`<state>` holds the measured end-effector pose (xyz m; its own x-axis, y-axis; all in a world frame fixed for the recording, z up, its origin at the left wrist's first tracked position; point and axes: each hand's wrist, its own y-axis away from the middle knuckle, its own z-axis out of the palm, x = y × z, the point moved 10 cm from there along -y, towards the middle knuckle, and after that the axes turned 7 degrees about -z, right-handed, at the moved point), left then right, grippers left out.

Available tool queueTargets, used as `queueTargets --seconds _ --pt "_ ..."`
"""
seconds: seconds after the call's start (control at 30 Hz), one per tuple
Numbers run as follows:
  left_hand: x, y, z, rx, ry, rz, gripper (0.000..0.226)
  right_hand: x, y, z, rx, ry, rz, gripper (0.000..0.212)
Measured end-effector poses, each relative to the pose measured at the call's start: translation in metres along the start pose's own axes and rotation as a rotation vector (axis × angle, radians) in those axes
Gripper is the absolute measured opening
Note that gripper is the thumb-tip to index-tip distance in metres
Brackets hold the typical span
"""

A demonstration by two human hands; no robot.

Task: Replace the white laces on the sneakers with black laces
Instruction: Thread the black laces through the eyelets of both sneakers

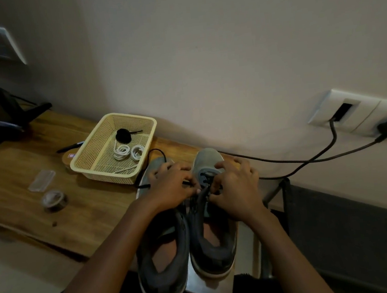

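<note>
At lower centre, your left hand and right hand both pinch the black lace; it's probably limp, so grip near the tip.

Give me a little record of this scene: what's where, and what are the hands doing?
Hands: left hand and right hand both pinch a black lace at the eyelets of the right grey sneaker
Other shoe: left grey sneaker, side by side with it
Basket: cream plastic mesh basket holding two coiled white laces and one rolled black lace
Surface: wooden table, with a roll of tape
</note>
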<state>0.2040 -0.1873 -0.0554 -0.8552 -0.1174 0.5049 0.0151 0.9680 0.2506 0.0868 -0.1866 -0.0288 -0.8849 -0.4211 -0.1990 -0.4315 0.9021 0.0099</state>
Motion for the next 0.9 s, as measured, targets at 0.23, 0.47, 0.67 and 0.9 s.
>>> queueTargets --seconds 0.23,0.47,0.67,0.9 --pt "0.001 -0.002 0.004 -0.015 0.057 0.030 0.009 -0.002 -0.003 0.008 0.017 -0.116 0.006 0.016" --pt "0.002 -0.004 0.002 0.007 0.071 0.022 0.009 0.048 -0.002 -0.025 0.295 -0.335 0.191 0.009" --pt "0.003 -0.004 0.001 0.008 0.126 0.033 0.013 0.059 0.020 0.001 -0.138 -0.339 0.179 0.033" --pt "0.003 0.000 -0.004 0.020 0.098 -0.004 0.008 0.042 0.030 0.007 -0.283 -0.463 0.102 0.023"
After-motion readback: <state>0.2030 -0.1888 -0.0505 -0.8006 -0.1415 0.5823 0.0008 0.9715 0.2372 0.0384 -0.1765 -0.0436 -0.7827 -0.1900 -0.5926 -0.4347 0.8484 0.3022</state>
